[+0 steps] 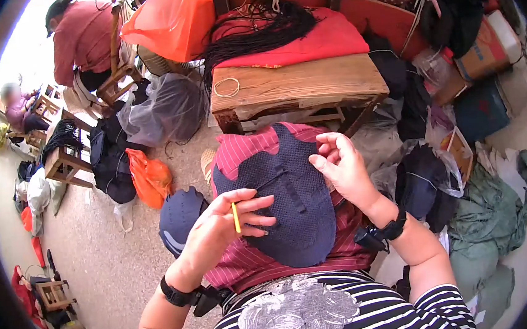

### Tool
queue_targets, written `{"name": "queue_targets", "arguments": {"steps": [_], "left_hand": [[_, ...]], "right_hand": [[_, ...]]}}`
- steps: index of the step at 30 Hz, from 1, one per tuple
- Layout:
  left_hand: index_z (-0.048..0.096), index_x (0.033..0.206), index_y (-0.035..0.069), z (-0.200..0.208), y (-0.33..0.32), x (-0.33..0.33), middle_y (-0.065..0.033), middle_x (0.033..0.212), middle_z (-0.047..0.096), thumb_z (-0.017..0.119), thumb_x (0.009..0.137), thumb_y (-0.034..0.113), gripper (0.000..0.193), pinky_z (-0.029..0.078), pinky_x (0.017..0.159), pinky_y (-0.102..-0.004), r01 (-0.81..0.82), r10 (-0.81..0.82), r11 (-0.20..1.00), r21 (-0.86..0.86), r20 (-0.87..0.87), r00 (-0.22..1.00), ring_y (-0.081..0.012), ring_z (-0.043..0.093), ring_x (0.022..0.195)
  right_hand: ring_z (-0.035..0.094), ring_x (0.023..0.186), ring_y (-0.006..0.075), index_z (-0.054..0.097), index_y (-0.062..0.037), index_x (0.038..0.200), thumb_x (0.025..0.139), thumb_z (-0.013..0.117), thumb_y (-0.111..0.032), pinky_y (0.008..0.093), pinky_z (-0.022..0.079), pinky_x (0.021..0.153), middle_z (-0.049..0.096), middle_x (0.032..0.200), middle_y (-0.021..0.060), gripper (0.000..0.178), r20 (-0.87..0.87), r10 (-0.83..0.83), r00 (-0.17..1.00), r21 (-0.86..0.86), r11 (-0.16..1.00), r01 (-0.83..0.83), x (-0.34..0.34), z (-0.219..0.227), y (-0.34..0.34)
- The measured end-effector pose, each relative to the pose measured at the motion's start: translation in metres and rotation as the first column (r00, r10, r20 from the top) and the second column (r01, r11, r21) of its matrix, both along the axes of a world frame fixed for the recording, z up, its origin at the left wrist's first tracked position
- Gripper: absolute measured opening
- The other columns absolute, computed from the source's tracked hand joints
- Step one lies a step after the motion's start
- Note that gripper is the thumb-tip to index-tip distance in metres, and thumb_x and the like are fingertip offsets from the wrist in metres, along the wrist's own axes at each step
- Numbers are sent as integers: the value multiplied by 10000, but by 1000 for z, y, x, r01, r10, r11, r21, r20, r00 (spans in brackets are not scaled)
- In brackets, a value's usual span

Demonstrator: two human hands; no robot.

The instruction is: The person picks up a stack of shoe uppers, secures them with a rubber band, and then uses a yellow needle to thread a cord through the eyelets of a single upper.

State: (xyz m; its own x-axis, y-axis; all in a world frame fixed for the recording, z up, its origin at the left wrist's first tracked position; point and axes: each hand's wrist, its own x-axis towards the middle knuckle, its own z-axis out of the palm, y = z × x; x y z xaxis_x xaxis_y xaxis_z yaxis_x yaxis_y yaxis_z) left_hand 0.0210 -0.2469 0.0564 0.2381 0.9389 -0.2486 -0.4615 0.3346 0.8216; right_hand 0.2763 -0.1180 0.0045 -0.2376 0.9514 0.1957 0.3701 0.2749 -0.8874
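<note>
A navy woven piece, shaped like a shoe upper with a rounded lower end, lies across my lap on red striped cloth. My left hand is over its left side, with a slim yellow stick held between the fingers; whether it is a tool's handle I cannot make out. A thin dark cord runs from near those fingertips to a short raised strip on the piece. At the upper right edge, my right hand has thumb and forefinger at the cloth, the other fingers curled.
Another navy piece sits by my left knee. In front stands a wooden bench bearing red cloth and black cords. Bags and dark bundles line both sides, an orange bag among them. Two people sit far left.
</note>
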Motion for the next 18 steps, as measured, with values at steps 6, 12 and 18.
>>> {"name": "queue_targets", "arguments": {"steps": [6, 12, 18], "left_hand": [[530, 1193, 19, -3, 14, 13, -83, 966, 721, 435, 1044, 159, 225, 503, 610, -261, 80, -65, 997, 8, -510, 858, -134, 658, 681], [671, 911, 14, -9, 28, 32, -87, 740, 606, 628, 912, 67, 68, 470, 566, -315, 213, 374, 842, 495, -821, 432, -200, 608, 622], [675, 875, 11, -13, 41, 42, -113, 719, 563, 658, 869, 49, 43, 463, 574, -351, 292, 436, 793, 535, -833, 342, -260, 587, 631]], "right_hand": [[536, 694, 64, 607, -6, 1028, 861, 720, -120, 241, 477, 640, 595, 814, 0, 232, -132, 43, 990, -263, 962, -77, 9, 2, -7], [538, 676, 57, 625, -7, 946, 866, 704, -114, 241, 472, 625, 606, 773, -14, 154, -151, -13, 988, -315, 948, -36, 31, -4, -5], [576, 718, 136, 601, -11, 995, 842, 695, -82, 295, 493, 653, 580, 873, 52, 194, 83, -48, 995, -142, 988, 60, 46, -8, -16]]}}
